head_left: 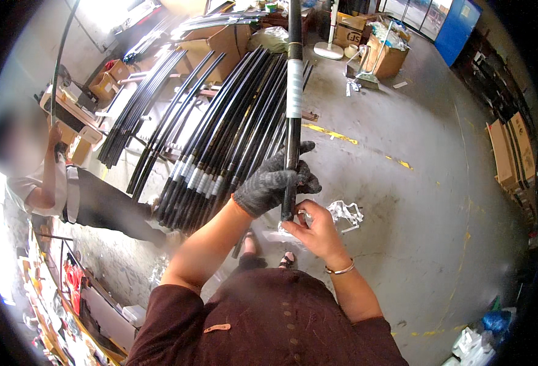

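Note:
My left hand (272, 183), in a dark grey knit glove, is closed around a black pole (292, 137) that stands up in front of me and runs out of the top of the view. A whitish label band (294, 88) wraps the pole above the glove. At the pole's lower end my bare right hand (316, 229) pinches with thumb and fingers, touching the end or some thin white material there; what exactly it holds is too small to make out. A bracelet circles the right wrist.
Many similar black poles (220, 146) lie side by side on a rack at left. A co-worker (43, 183) stands left, holding a long thin rod. Crumpled white scraps (346, 215) lie on the floor (403, 244). Cartons (388, 58) stand at the back, more cartons (516, 149) at right.

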{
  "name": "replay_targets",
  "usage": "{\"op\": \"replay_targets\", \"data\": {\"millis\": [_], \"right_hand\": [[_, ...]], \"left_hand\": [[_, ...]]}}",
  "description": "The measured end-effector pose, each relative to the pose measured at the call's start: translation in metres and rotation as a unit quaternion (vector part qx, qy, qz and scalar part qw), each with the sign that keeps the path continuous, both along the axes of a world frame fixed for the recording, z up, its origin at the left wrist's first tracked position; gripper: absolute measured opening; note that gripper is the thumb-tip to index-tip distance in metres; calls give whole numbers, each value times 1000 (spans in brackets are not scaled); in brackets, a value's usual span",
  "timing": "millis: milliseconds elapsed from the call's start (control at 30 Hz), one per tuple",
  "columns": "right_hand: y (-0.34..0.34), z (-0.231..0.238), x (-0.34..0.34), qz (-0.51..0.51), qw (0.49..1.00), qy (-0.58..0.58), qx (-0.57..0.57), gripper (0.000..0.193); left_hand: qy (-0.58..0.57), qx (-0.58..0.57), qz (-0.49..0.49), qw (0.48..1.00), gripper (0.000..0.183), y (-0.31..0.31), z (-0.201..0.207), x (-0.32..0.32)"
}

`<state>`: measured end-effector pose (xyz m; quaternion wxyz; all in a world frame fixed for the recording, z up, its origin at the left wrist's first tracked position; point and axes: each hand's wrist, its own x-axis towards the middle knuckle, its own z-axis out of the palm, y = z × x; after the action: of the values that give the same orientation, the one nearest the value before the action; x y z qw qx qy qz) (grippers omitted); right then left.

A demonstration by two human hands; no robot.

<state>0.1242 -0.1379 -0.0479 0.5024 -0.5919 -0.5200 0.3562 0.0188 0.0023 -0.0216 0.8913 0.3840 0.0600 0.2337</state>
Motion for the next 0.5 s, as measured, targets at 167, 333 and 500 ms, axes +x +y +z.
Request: {"op": "replay_targets", "data": {"millis": [167,333,500], "right_hand": [[-3,-3,2,-75,993,-92,9,29],[-4,-6,4,-139,967,-201,75,24],[6,-2,7,-131,942,-304,45,14]], "left_hand": [[29,-45,30,998,62,2,-7,11],[80,34,100,991,55,2,-19,14],[106,87,186,973,48,-4,-34,19]]}}
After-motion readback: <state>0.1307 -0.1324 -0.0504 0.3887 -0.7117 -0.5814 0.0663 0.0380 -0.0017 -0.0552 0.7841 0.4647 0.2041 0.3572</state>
